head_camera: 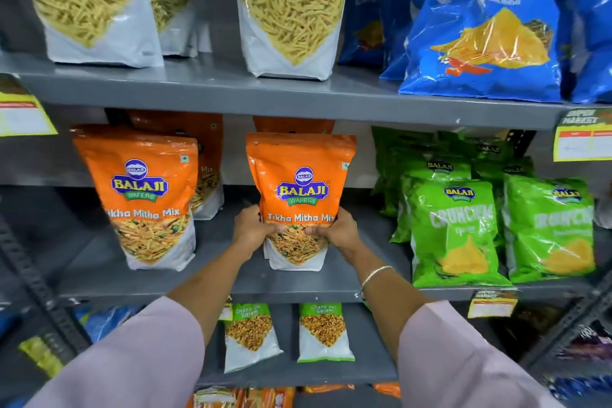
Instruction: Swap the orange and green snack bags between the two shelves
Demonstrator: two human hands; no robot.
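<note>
At the centre of the frame we see both hands clasped on an orange snack bag [299,195] standing on the middle shelf [231,281]. The left hand [252,228] grips its lower left edge, the right hand [332,230] its lower right edge, thumbs pressed on the front. The bag stands upright, long axis vertical, top seal up and printed face toward us. It reads "BALAJI WAFERS" and "Tikha Mitha Mix". Another orange bag appears to sit just behind it, its edge showing at the left; we cannot tell if the hands hold that one too.

A second orange bag [145,195] with the same label stands upright at centre left on the same shelf, leaning slightly, with more orange bags behind it.

In the upper part of the frame, on the shelf above, green-topped bags [291,10] stand upright; the middle one reads "Ratlami Sev". To their right, at upper right, are blue bags [483,26] marked "BALAJI" and "CRUNCHEM".

At right centre on the middle shelf, bright green bags [453,228] read "BALAJI" and "CRUNCHEM"; their smaller print is too blurred to read.

At lower centre, on the shelf below, two small bags [323,331] read "Chana Jor Garam". Yellow price tags [584,139] hang on the shelf edges, their text unreadable.
</note>
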